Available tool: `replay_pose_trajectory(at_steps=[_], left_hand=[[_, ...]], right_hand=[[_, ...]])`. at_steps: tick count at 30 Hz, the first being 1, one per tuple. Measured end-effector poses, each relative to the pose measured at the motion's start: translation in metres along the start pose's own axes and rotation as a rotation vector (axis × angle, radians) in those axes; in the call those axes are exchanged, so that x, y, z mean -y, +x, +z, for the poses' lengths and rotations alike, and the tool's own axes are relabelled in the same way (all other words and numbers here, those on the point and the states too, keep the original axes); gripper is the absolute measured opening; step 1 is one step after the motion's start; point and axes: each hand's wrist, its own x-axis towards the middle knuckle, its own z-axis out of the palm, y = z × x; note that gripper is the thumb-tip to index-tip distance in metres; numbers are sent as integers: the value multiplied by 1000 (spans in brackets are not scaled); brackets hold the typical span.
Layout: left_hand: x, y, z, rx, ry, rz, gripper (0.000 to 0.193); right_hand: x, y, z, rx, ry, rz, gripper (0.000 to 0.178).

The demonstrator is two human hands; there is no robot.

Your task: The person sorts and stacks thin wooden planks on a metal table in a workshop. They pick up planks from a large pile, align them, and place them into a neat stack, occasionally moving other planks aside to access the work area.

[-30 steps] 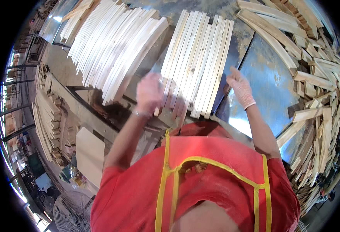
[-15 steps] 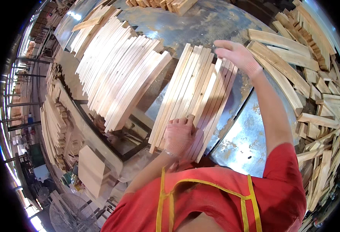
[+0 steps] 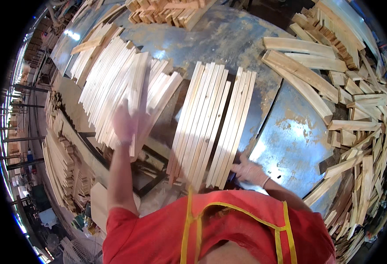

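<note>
Two rows of pale wooden strips (image 3: 198, 119) lie side by side on the metal table in front of me, with a narrow dark gap between them. My left hand (image 3: 124, 124), gloved and blurred, is over the larger pile of strips (image 3: 103, 79) to the left. It is closed around light wooden strips (image 3: 137, 83) that lie at a slant across that pile; their exact number is unclear. Close by the near end of the right-hand row (image 3: 233, 132) is my gloved right hand (image 3: 248, 171). Its fingers are apart and it holds nothing visible.
Stacked wood blocks (image 3: 167, 13) stand at the table's far edge. Longer boards (image 3: 303, 72) and a heap of offcuts (image 3: 360, 127) fill the right side. A seam crosses the metal table (image 3: 285, 132). At lower left are more stacked boards (image 3: 63, 158) and a fan (image 3: 81, 251).
My left hand has gone from the middle strips to the left pile. My right hand has come from the strips' far end to their near end. A gap now divides the strips.
</note>
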Motion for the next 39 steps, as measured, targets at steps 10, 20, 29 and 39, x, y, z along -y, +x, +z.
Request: replay_pose_trajectory(at_steps=[10, 20, 29, 39], left_hand=[[-147, -110, -14, 909, -491, -409, 64], [-205, 230, 129, 553, -928, 184, 48], [-296, 400, 93, 251, -226, 395, 55], [-361, 212, 108, 375, -612, 718, 80]], right_hand=[[0, 60, 34, -235, -16, -265, 95], [271, 125, -170, -706, -23, -673, 88], [376, 241, -382, -944, -588, -662, 57], [210, 121, -389, -1083, -1175, -275, 57]])
